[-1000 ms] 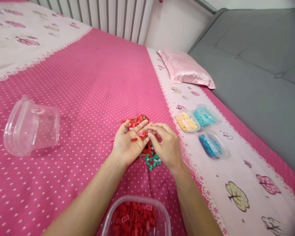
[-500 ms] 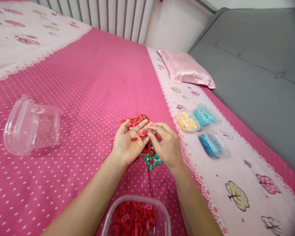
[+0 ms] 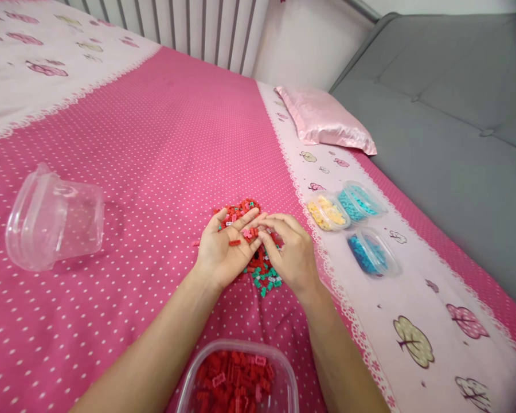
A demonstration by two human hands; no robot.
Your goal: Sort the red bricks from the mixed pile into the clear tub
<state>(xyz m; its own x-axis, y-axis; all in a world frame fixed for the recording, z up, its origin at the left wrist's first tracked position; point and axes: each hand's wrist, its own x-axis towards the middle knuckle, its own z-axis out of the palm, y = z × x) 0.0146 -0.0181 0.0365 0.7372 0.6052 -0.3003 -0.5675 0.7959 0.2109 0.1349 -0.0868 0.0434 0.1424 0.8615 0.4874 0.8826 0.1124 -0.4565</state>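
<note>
A few small red pieces [image 3: 235,242] lie in my left hand [image 3: 222,250], which is palm up with its fingers spread flat just above the pile of red and green pieces [image 3: 258,259] on the bed. My right hand [image 3: 291,257] is beside it, back upward, fingers curled and its fingertips [image 3: 263,234] pressed together at the tips of my left fingers, over the red bits there; whether they pinch a piece I cannot tell. The pile sits on the pink dotted bedspread [image 3: 155,149], partly hidden under both hands. Nearest me, at the lower edge, is a clear tub of red pieces [image 3: 236,378]. To the right, on the pale border, stand three small tubs: yellow [image 3: 327,211], turquoise [image 3: 361,201] and blue [image 3: 372,252]. Well off to the left a clear container [image 3: 54,218] lies on its side. A pink pillow [image 3: 324,121] rests further up, next to a grey sofa [image 3: 447,115].
</note>
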